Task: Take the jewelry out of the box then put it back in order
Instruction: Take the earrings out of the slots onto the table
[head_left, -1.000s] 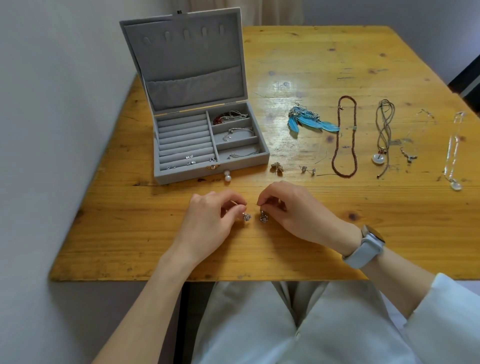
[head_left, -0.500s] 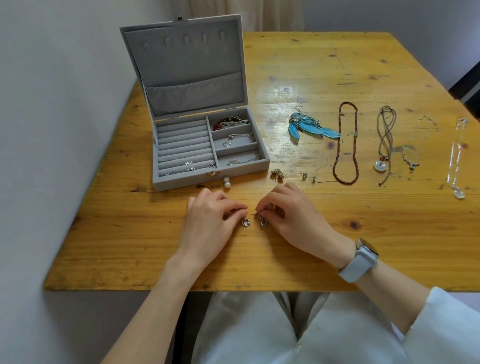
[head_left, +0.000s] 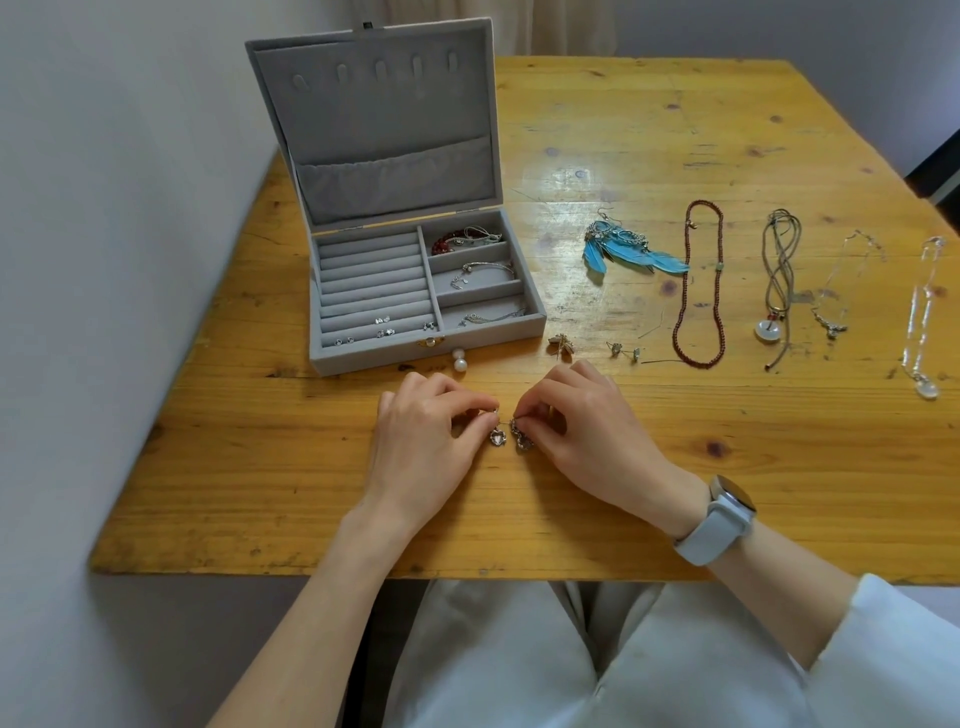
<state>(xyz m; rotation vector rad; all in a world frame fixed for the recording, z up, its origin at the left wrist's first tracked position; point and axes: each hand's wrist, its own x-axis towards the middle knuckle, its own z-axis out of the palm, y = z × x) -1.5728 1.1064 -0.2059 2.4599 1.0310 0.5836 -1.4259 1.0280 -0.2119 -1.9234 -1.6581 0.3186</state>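
We've got both hands together at the near table edge: left hand (head_left: 423, 441) pinches one silver earring (head_left: 497, 437), right hand (head_left: 582, 431) pinches its twin (head_left: 522, 440), almost touching. Jewelry box (head_left: 415, 291) sits open straight ahead, slightly left; its ring rolls (head_left: 371, 283) lie nearer our left hand.

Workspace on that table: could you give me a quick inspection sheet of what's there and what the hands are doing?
Surface: wooden table, worn.
Job's things: grey jewelry box open, small pieces inside; blue feather earrings, red bead necklace, cord pendant necklace laid out right of it.
Clutter: pearl by the box front.
Hands: left hand and right hand each pinch a small silver earring.
Cables: nothing seen.
Surroundings: white wall on the left.
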